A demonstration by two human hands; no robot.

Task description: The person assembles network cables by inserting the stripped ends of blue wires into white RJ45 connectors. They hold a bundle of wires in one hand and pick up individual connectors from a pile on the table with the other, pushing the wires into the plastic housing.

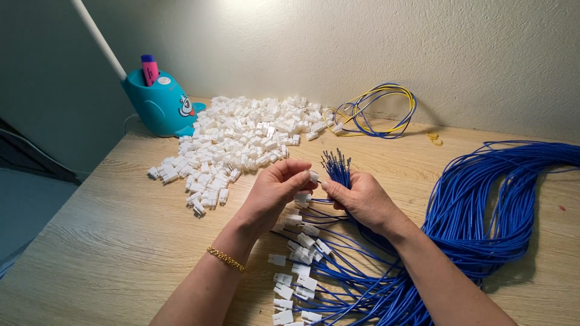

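Nearest the camera, a fan of blue wires with white plugs (296, 284) on their ends is spread across the worktop (121, 241), between the two forearms. A gold bracelet (226, 258) is worn on the left wrist.

The left hand (272, 193) is closed in a pinch: a small white plug (313, 175) is clamped between its thumb and fingertips, with the remaining fingers curled in beneath. The right hand (362, 199) is closed around a bunch of blue wires (338, 169), whose bare metal tips are held upright above the fist. One wire from that bunch is pinched between the right thumb and forefinger and is held against the plug, so that the two grips are nearly touching. Whether the wire tip is already inside the plug cannot be told.

Both hands are raised just above the worktop, over the upper end of the finished wires.

Behind the left hand, a large heap of loose white plugs (241, 142) is piled on the worktop, near but apart from the fingers. A teal whale-shaped pen holder (160, 102) with a pink marker (149, 68) is set at the heap's far left, close to the wall. A coil of yellow and blue wires (374, 108) is laid against the wall beyond the right hand. A thick hank of blue wires (501, 199) is draped to the right, running off the frame's edge.

Bare wood is left open at the left of the hands, up to the worktop's left edge.
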